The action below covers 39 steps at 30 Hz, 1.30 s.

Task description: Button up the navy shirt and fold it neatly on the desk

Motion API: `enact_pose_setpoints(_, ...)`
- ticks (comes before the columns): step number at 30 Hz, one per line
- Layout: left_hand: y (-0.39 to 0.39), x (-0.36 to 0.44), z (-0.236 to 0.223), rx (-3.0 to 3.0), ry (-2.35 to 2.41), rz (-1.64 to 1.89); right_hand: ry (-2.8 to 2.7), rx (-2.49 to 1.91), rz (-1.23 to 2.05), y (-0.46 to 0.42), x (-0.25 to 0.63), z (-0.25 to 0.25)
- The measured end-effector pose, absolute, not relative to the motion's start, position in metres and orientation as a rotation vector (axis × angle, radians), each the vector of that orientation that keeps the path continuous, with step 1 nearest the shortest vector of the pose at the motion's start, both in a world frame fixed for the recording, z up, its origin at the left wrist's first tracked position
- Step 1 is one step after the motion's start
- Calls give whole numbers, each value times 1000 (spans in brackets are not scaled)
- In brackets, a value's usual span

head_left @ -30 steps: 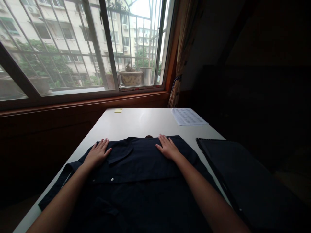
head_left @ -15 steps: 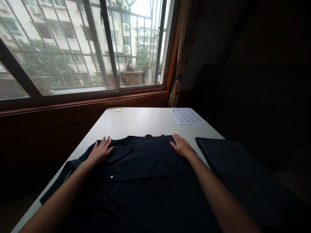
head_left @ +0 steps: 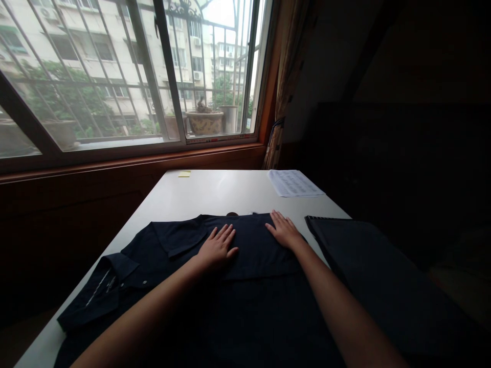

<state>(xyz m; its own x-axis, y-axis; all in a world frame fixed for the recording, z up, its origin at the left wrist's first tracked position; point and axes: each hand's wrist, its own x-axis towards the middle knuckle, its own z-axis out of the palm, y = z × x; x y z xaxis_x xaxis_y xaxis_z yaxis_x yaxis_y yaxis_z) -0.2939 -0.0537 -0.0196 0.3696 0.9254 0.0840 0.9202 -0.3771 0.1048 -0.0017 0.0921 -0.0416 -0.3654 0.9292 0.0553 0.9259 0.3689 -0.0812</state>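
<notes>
Navy shirt: the navy shirt (head_left: 238, 301) lies spread across the near part of the white surface (head_left: 226, 190), under both hands, its collar (head_left: 102, 294) toward the left; the broad support probably lets the cloth lie flat.
Left hand: the left hand (head_left: 217, 250) rests palm down on the shirt's middle, inward of the flap at its far left; its fingers are open and spread, gripping nothing, which would share light pressure over the fabric rather than pinch it.
Right hand: the right hand (head_left: 284, 231) lies at the shirt's far right corner, fingers open and extended, fingertips close to the edge, perhaps to steady that corner.
Buttons: a pale button (head_left: 144, 282) shows on the shirt between collar and left hand (the darkest folds hide whatever else is there).
Far edge: a dark round item (head_left: 231, 214) peeks out just beyond the shirt's far edge, mostly covered; what it is, I cannot tell.
Dark item: a dark, flat item (head_left: 368, 245) with a toothed edge lies to the right of the shirt, just beside it.
Papers: printed sheets (head_left: 295, 183) lie beyond the shirt to the right, and a yellow note (head_left: 184, 174) beyond it to the left, both apart from the cloth.
</notes>
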Motion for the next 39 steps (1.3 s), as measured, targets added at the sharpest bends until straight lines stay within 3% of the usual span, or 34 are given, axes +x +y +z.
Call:
enact_pose_setpoints(27, 3, -294, -32, 2298, 2076, 273, -2380, -1833, -18, 90, 21, -29)
enact_pose_setpoints(35, 6, -293, -32, 2295, 2078, 292, -2643, -1399, 7, 44, -55, -27)
enact_pose_setpoints(39, 5, -294, -33, 2302, 2081, 301, -2693, -1345, 55, 39, -51, -32)
